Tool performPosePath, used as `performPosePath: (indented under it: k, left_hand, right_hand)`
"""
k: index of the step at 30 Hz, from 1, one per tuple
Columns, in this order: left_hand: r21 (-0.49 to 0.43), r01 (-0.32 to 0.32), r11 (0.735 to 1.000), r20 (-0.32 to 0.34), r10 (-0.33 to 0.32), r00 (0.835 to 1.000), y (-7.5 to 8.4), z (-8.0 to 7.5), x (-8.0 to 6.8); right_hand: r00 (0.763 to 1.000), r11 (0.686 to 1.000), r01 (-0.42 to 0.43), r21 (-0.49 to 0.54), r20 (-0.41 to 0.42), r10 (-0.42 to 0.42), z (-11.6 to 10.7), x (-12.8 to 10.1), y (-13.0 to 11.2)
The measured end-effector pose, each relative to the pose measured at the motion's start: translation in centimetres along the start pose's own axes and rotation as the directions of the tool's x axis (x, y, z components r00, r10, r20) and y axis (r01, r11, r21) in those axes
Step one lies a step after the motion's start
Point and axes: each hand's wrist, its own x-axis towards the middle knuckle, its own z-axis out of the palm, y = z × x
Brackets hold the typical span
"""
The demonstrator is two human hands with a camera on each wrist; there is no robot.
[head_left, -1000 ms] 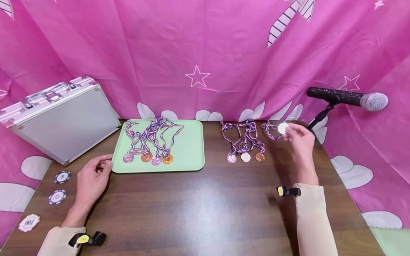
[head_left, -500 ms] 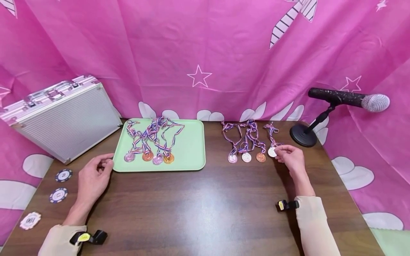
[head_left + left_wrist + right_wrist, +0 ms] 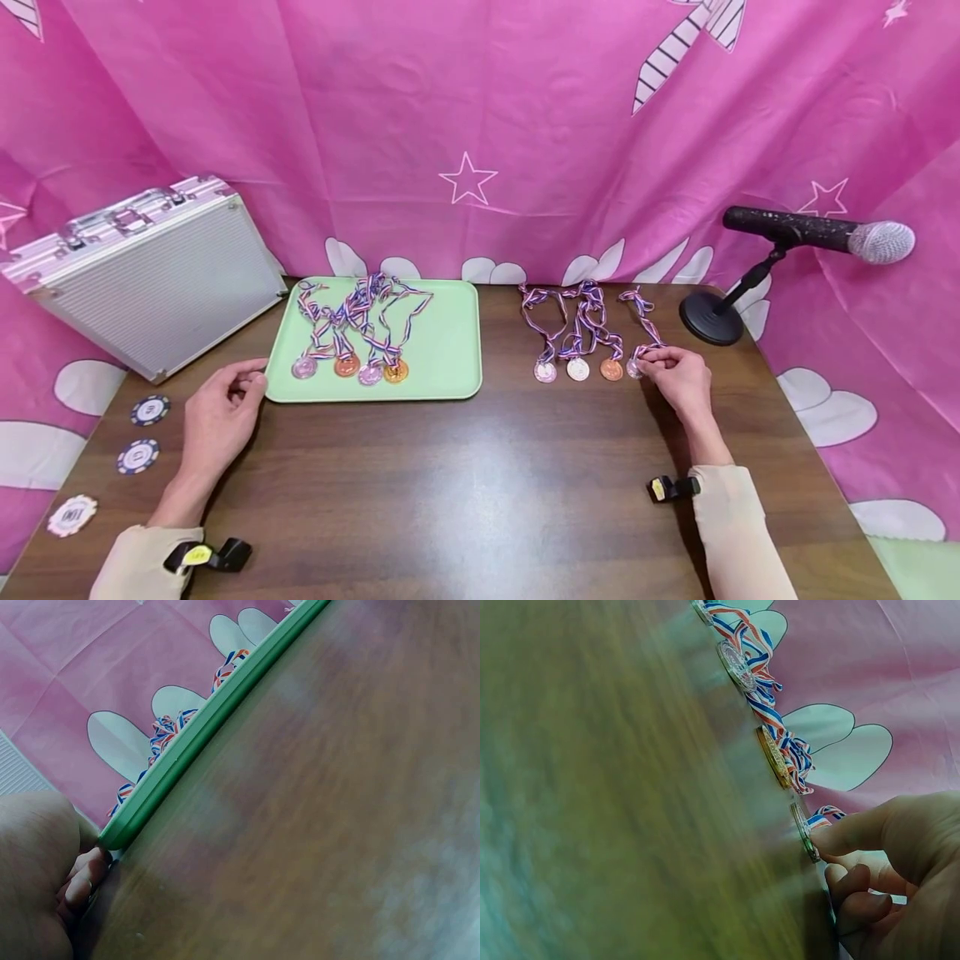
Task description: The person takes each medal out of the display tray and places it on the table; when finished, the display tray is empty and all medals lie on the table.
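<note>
A silvery medal [image 3: 803,831] is pinched at its right edge between the thumb and curled fingers of the right hand [image 3: 681,383], at the right end of a row of medals on the table [image 3: 465,483]. Whether its whole underside rests flat cannot be told. Its striped ribbon [image 3: 645,318] is stretched toward the far side, with part of it hidden by the hand.

The rim of the green tray [image 3: 450,358] is held near its near left corner by the left hand [image 3: 221,421], with the fingers curled and the index fingertip against the rim.

For a neat placement, the medal is best kept level with the copper-coloured medal [image 3: 611,370] just to its left, with a gap matched to that between the others. The disc should be lowered fully before the pinch is loosened, and the fingers drawn off to the right and upward. The ribbon could be caught by a fingertip and the disc twisted, so it is best freed first.
</note>
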Motion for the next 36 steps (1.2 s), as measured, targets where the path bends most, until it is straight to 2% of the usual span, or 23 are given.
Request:
performPosePath:
  k: [9, 17, 25, 30, 36]
  left_hand:
    - [0.013, -0.007, 1.0, 0.002, 0.007, 1.0, 0.0, -0.2, -0.1]
    - [0.017, 0.001, 1.0, 0.013, -0.001, 1.0, 0.1, -0.2, -0.2]
    - [0.009, -0.004, 1.0, 0.011, 0.004, 1.0, 0.4, -0.3, -0.1]
    - [0.001, -0.003, 1.0, 0.002, 0.003, 1.0, 0.6, -0.4, -0.1]
    - [-0.003, 0.0, 1.0, 0.005, 0.0, 1.0, 0.4, -0.3, -0.1]
  right_hand:
    - [1.0, 0.999, -0.022, 0.048, -0.01, 0.023, -0.1, -0.4, -0.2]
    - [0.991, 0.993, 0.088, 0.078, -0.108, -0.079, 0.6, -1.7, -1.9]
    - [0.978, 0.963, 0.194, 0.188, -0.116, -0.174, 2.5, -3.4, -6.1]
    - [0.972, 0.924, 0.236, 0.3, -0.066, -0.226, 4.2, -4.7, -9.0]
    - [0.953, 0.886, 0.283, 0.367, -0.004, -0.303, 7.0, -6.3, -12.4]
